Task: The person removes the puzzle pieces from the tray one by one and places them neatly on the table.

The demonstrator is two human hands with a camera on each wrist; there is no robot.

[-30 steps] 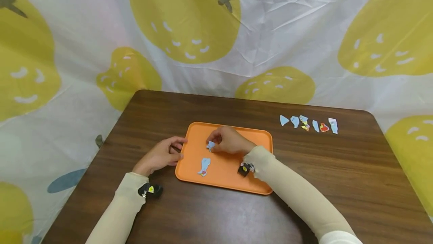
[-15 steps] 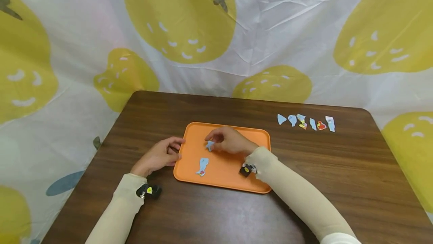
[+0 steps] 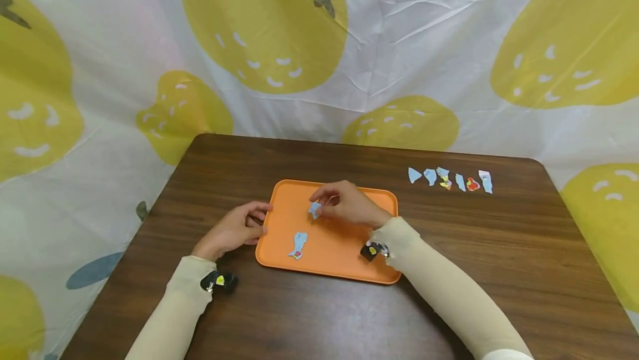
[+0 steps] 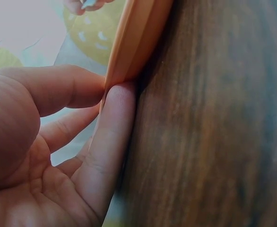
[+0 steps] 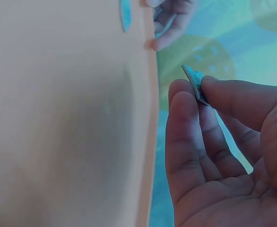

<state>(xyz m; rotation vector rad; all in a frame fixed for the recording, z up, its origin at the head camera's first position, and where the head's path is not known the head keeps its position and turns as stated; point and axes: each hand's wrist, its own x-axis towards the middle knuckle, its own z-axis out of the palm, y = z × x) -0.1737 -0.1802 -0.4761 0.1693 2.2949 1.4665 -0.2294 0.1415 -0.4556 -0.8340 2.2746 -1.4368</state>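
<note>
My right hand (image 3: 349, 204) is above the orange tray (image 3: 349, 260), pinching a small light-blue piece of card (image 3: 314, 210) between thumb and fingers. In the right wrist view the card piece (image 5: 196, 85) stands edge-on, with a thin dark edge. On the tray lies a longer light-blue piece of card (image 3: 299, 244) with a red mark at its lower end. At the tray's left rim, my left hand (image 3: 234, 231) rests its thumb and a finger against the edge, set apart along it. The left wrist view shows the fingertips (image 4: 122, 97) touching the tray's outer side.
Several cut card pieces lie in a row at the table's back right, among them a blue triangle (image 3: 414, 175), a red piece (image 3: 472, 184) and a pale strip (image 3: 486, 181). A fruit-print cloth (image 3: 279, 116) hangs behind the brown wooden table (image 3: 309, 321).
My right hand has lifted slightly and shifted a little right with the small blue card piece pinched. The left hand stays on the tray's rim, and the view has shifted slightly.
</note>
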